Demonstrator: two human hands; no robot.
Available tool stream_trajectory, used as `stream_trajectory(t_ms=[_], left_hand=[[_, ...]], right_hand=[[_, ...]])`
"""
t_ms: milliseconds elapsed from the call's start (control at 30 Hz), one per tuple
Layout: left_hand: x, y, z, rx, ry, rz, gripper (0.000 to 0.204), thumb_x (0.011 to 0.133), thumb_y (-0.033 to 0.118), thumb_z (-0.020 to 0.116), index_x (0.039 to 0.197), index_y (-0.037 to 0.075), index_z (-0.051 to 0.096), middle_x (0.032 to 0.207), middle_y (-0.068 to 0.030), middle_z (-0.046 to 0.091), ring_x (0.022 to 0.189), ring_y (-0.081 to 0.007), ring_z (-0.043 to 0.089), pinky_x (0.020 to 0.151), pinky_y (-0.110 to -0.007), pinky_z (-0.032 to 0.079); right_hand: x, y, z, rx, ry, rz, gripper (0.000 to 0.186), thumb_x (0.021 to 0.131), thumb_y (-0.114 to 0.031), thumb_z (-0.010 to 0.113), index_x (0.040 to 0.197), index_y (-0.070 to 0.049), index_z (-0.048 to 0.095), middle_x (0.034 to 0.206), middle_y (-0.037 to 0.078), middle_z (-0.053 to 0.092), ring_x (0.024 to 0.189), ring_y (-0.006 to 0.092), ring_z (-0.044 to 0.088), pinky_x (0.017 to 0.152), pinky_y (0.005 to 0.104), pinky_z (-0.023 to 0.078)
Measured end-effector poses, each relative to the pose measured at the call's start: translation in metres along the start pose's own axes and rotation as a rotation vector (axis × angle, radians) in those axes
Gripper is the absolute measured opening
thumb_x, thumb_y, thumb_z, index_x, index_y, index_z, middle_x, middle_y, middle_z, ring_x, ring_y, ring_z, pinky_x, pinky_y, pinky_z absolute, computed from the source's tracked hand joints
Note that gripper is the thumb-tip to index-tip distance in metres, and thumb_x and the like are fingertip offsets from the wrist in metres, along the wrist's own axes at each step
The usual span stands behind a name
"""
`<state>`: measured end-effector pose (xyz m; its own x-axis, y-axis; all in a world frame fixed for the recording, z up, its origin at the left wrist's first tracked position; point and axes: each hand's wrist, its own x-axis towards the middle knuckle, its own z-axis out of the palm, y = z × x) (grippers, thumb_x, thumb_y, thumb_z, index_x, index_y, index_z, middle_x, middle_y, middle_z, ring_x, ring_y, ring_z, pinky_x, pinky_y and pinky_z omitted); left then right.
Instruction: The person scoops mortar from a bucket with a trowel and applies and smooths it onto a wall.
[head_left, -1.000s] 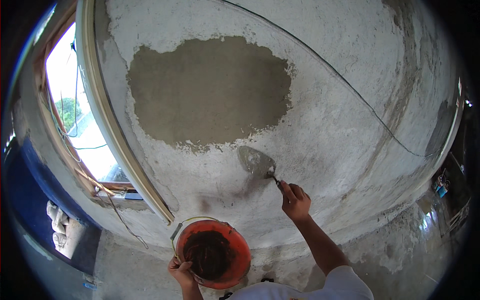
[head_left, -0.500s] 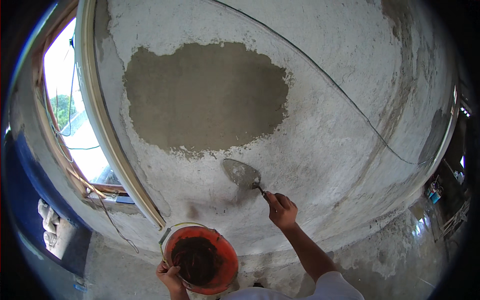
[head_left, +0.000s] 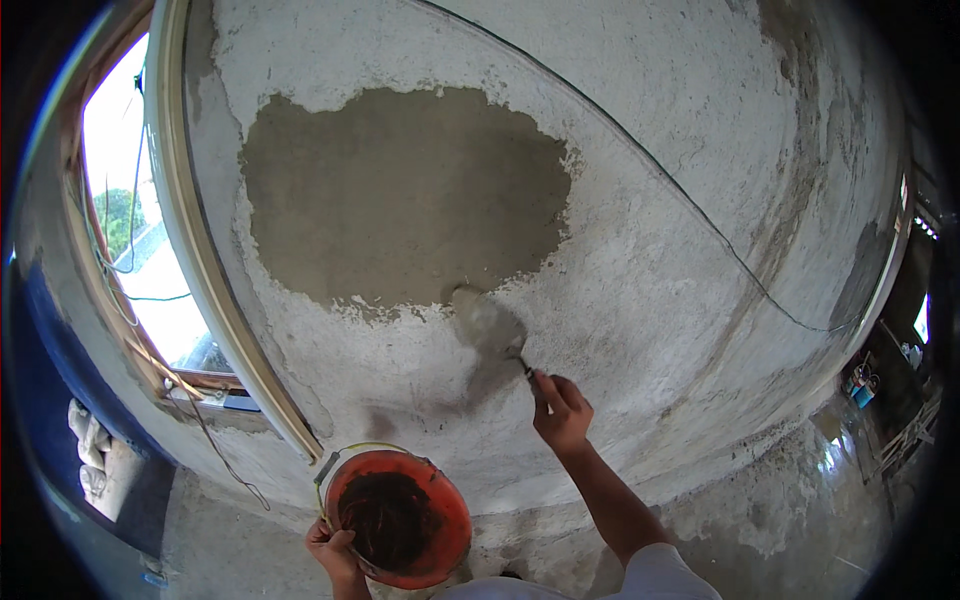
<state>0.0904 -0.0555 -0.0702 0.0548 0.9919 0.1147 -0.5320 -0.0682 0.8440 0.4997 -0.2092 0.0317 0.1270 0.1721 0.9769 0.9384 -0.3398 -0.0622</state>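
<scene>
My right hand point(head_left: 562, 412) grips the dark handle of a pointed trowel point(head_left: 487, 318), whose blade is at the lower edge of a grey patch of smooth plaster point(head_left: 405, 190) on the rough white wall point(head_left: 660, 290). The blade is a little blurred and casts a shadow below it. At the lower left, my left hand point(head_left: 333, 545) grips an orange bucket point(head_left: 450, 515) at its left side by the thin handle and rim. The bucket's inside is dark and coated.
A window point(head_left: 130, 240) with a pale trim and hanging wires stands at the left, beside a blue surface point(head_left: 45, 360) and pale sacks point(head_left: 92, 450). A cable point(head_left: 690, 195) runs diagonally across the wall. Bare floor point(head_left: 230, 530) lies below; containers point(head_left: 865, 390) sit far right.
My right hand and trowel moved left, and the trowel has risen over the last half second to the patch's lower edge. The bucket shifted slightly left in view, as did the wall.
</scene>
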Motion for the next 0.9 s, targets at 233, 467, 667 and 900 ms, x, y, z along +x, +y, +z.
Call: stream_trajectory(t_ms=[233,467,667,900], left_hand=[[0.001,-0.004,-0.001,0.026,-0.043,-0.018,0.026,0.058,-0.011,0.056,0.066,0.009,0.043,0.07,-0.0027,0.059,0.059,-0.014,0.053,0.063,-0.029,0.05],[0.001,-0.005,-0.005,0.01,-0.035,-0.033,0.024,0.058,-0.012,0.056,0.066,0.008,0.044,0.071,-0.0032,0.06,0.06,-0.0141,0.054,0.063,-0.029,0.05],[-0.009,0.005,0.004,0.021,-0.023,-0.006,0.026,0.058,-0.011,0.059,0.065,0.009,0.043,0.071,-0.0014,0.058,0.061,-0.013,0.053,0.063,-0.028,0.047],[-0.008,0.007,0.008,0.009,-0.022,-0.012,0.029,0.057,-0.013,0.056,0.064,0.01,0.039,0.067,0.0,0.052,0.057,-0.0117,0.045,0.058,-0.026,0.041]], right_hand=[[-0.001,0.005,0.007,-0.013,-0.065,0.085,0.043,0.087,-0.006,0.079,0.127,-0.022,0.076,0.096,0.004,0.072,0.076,0.0232,0.071,0.062,0.036,0.058],[0.015,-0.004,0.002,-0.007,0.0,0.036,0.046,0.088,-0.006,0.077,0.131,-0.023,0.074,0.094,0.003,0.071,0.076,0.0226,0.071,0.061,0.0356,0.058],[-0.005,0.003,-0.002,0.012,-0.165,0.031,0.054,0.083,-0.001,0.08,0.132,-0.022,0.073,0.099,0.006,0.074,0.08,0.0254,0.073,0.064,0.0361,0.059],[0.028,0.002,0.0,-0.042,-0.081,0.076,0.046,0.085,-0.003,0.08,0.127,-0.021,0.076,0.094,0.005,0.073,0.079,0.0256,0.072,0.063,0.0368,0.058]])
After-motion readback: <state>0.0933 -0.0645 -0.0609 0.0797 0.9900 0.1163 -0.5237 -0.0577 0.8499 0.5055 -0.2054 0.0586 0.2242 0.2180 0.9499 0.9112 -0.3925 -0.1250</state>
